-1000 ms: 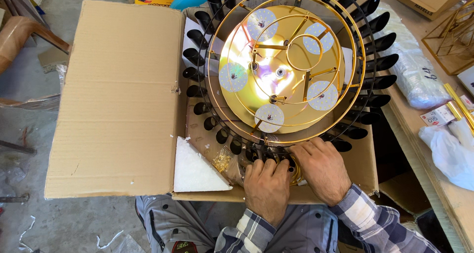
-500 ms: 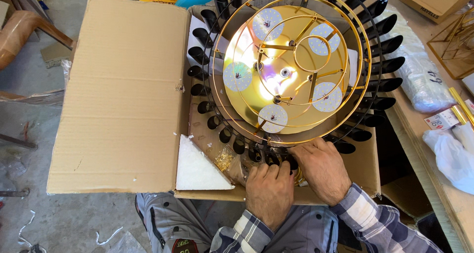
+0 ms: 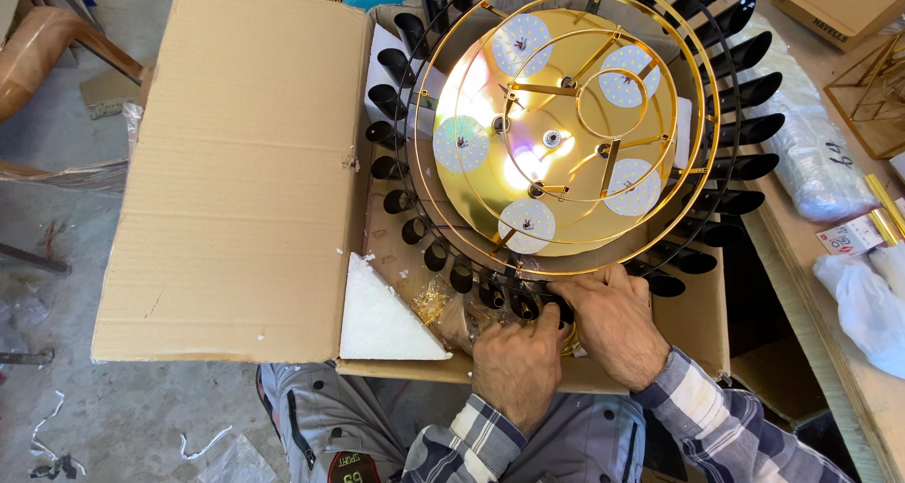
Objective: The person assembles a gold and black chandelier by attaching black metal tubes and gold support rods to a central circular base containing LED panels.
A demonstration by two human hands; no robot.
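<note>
— Two hands at the six o'clock edge of the light fixture (image 3: 566,134), is that right?

— Yes. The left hand (image 3: 517,368) sits just left of the right hand (image 3: 613,325), both pressed in among the black tubes (image 3: 490,294) along the fixture's lower rim. The left one is curled, fingers tucked under toward the tubes; I cannot tell exactly what they pinch. The right one lies flatter, fingers bent over the gold ring (image 3: 603,272) and the tubes beneath it, thumb touching the left hand's knuckles.

— What holds the fixture?

— An open cardboard box (image 3: 702,323). The round gold fixture rests in it, its rings and five white LED discs (image 3: 526,227) facing up, black tubes fanning out all around the rim. It fills most of the box and overhangs it at twelve and three o'clock.

— Anything else inside?

— A white foam corner block (image 3: 382,318) at about eight o'clock from the fixture, wedged in the box's near-left corner. Just right of it lies a clear plastic bag with small gold parts (image 3: 434,302), partly under the tubes.

— And the lid?

— The big box flap (image 3: 240,172) lies folded out flat at nine o'clock.

— Outside the box?

— A wooden bench (image 3: 811,247) at three o'clock, carrying clear plastic-wrapped bundles (image 3: 815,153).
</note>
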